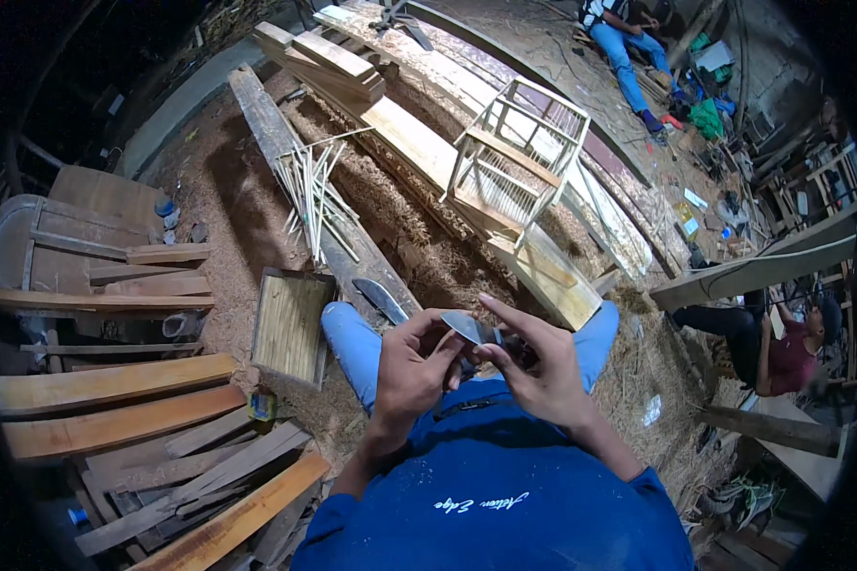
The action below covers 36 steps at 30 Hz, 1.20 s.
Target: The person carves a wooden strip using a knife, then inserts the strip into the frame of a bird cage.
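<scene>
I sit with my knees in blue jeans over a sawdust floor. My right hand [535, 369] grips the dark handle of a small knife [468, 327], index finger stretched out over it. My left hand [414, 366] pinches the grey blade near its tip. Both hands meet just above my lap. A second, larger knife [381, 299] lies on the long plank [267, 124] in front of my left knee. Whether something thin is held against the blade is hidden by my fingers.
A bundle of thin pale sticks [312, 190] lies across the plank. A slatted wooden cage [516, 157] stands ahead on boards. A shallow wooden box [291, 325] sits by my left knee. Planks [105, 381] pile at left. Two other people sit at the top right [628, 43] and far right [781, 347].
</scene>
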Available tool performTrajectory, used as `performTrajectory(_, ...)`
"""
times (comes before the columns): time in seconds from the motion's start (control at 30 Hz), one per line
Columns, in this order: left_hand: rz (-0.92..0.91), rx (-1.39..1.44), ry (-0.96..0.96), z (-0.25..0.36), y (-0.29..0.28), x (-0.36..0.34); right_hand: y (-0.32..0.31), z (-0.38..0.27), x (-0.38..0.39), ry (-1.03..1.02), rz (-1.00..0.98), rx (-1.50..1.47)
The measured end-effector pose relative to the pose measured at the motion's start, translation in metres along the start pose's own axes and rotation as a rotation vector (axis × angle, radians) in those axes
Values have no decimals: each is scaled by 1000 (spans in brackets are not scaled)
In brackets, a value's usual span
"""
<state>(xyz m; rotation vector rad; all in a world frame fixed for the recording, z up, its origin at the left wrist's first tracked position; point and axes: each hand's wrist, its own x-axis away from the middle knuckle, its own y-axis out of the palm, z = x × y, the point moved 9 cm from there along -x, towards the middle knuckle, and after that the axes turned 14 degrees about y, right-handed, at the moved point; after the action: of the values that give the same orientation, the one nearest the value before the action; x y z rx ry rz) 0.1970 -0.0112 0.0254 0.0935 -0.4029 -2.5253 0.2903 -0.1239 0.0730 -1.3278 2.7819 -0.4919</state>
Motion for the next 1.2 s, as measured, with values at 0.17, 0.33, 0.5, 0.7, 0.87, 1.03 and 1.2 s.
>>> performTrajectory(0.17, 9, -38, 42, 1, -2, 8, 0, -6, 2, -1, -11, 36)
performTrajectory(0.33, 2, -131, 98, 9, 1, 12, -2, -11, 2, -27, -22, 174)
performTrajectory(0.5, -3, -127, 12, 10, 6, 16, -11, -7, -1, -2, 16, 54)
performTrajectory(0.7, 39, -93, 18, 3, 4, 15, -1, 8, 2, 189, -106, -123)
performTrajectory(0.87, -43, -253, -6, 4, 7, 16, 18, 36, 7, 468, -342, -445)
performTrajectory(1.03, -65, -339, 10, 4, 4, 17, 22, 39, 11, 621, -432, -512)
performTrajectory(1.2, -116, -417, 87, 11, 8, 17, 27, 46, 15, 654, -513, -639)
